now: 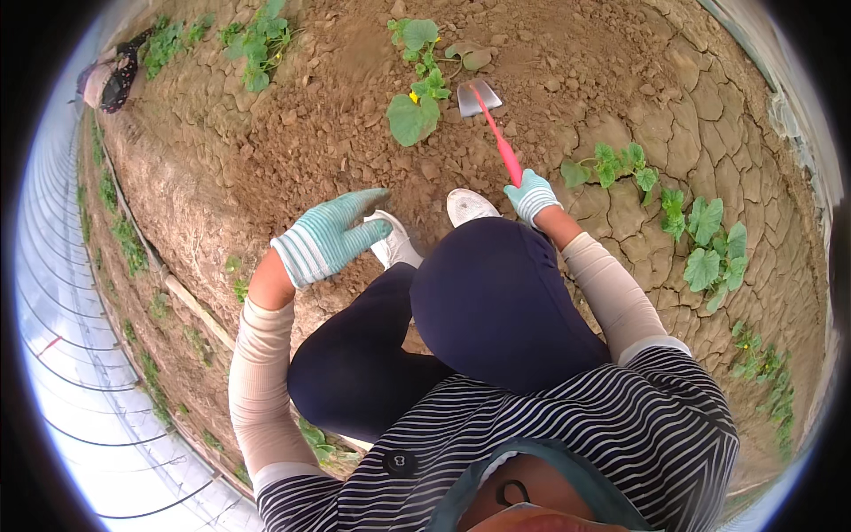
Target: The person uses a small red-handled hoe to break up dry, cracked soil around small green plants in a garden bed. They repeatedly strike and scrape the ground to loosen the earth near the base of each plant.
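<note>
My right hand [534, 197], in a teal-and-white striped knit glove, grips the red handle of a small hand hoe [509, 159]. The hoe's flat metal blade [480, 98] rests on loose brown soil just right of a flowering cucurbit plant [413, 120] with yellow blooms. Over my left shoe, my left hand [336, 234] hovers in a matching glove, thumb apart from the fingers and nothing held. Its palm side is partly hidden. Broken clods of soil [346, 133] lie in front of me, between both hands and the plant.
Cracked dry earth with more vine plants [715, 246] stretches along my right. A pale hose or pipe [196, 309] runs along the ground at left, near the greenhouse film wall [73, 372]. Another person [113, 80] is low to the ground at far upper left. My white shoes [469, 206] stand close by.
</note>
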A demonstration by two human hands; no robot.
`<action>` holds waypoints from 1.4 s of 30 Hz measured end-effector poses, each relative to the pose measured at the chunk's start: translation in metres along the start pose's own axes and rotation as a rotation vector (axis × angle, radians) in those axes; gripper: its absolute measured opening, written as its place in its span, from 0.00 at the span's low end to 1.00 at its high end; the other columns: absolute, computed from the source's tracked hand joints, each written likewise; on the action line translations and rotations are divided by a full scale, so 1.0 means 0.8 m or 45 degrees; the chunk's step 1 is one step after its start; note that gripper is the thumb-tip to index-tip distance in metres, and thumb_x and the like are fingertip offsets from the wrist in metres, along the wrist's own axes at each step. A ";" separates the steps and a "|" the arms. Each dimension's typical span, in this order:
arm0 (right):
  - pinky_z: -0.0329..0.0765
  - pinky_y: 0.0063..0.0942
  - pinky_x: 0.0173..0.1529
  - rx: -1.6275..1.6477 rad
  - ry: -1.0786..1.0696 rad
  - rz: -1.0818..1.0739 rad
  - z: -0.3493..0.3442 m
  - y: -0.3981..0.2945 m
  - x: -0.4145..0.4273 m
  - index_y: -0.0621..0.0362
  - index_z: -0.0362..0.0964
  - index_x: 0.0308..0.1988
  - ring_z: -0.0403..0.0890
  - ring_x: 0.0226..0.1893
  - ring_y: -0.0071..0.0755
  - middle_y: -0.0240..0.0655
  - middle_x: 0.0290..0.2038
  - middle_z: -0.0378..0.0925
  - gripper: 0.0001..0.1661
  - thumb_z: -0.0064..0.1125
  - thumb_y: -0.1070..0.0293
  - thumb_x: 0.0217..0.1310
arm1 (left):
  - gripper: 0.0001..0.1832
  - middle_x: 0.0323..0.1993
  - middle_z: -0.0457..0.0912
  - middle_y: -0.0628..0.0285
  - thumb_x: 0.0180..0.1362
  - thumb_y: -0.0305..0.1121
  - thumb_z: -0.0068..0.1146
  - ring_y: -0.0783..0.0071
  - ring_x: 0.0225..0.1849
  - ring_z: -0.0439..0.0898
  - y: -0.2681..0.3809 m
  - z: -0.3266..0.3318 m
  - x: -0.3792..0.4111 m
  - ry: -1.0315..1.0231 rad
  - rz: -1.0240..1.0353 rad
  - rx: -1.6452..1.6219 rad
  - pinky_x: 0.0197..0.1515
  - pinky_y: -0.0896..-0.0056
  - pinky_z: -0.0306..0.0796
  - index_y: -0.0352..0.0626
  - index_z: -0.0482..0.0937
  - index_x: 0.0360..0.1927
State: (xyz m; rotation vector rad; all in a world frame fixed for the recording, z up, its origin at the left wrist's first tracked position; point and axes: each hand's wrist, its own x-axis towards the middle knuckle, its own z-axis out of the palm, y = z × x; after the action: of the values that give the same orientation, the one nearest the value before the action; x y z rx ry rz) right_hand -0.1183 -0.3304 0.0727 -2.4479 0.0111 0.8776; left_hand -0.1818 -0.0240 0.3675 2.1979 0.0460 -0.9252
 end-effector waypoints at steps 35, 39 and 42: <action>0.77 0.48 0.52 0.200 0.222 0.040 -0.092 0.031 0.089 0.66 0.77 0.50 0.82 0.49 0.60 0.59 0.46 0.81 0.31 0.48 0.46 0.71 | 0.32 0.56 0.81 0.45 0.67 0.51 0.54 0.50 0.59 0.80 -0.016 0.050 -0.042 -0.035 -0.306 0.515 0.60 0.60 0.73 0.36 0.72 0.65; 0.77 0.49 0.52 0.184 0.112 0.065 -0.053 0.028 0.062 0.66 0.77 0.50 0.82 0.49 0.60 0.59 0.46 0.81 0.32 0.47 0.45 0.71 | 0.31 0.57 0.81 0.45 0.67 0.50 0.55 0.51 0.59 0.80 -0.005 0.046 -0.041 -0.055 -0.334 0.433 0.61 0.61 0.73 0.35 0.72 0.64; 0.77 0.50 0.53 0.071 -0.010 0.047 0.004 0.061 -0.016 0.67 0.75 0.48 0.82 0.49 0.61 0.60 0.46 0.81 0.31 0.48 0.45 0.71 | 0.31 0.57 0.81 0.45 0.67 0.49 0.55 0.52 0.59 0.80 -0.005 0.045 -0.044 -0.062 -0.329 0.399 0.60 0.61 0.73 0.35 0.72 0.64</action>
State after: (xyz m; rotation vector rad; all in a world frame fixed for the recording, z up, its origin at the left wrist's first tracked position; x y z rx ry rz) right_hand -0.1393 -0.3727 0.0549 -2.3992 0.0773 0.8911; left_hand -0.2311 -0.0360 0.3705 2.4973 0.1767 -1.1961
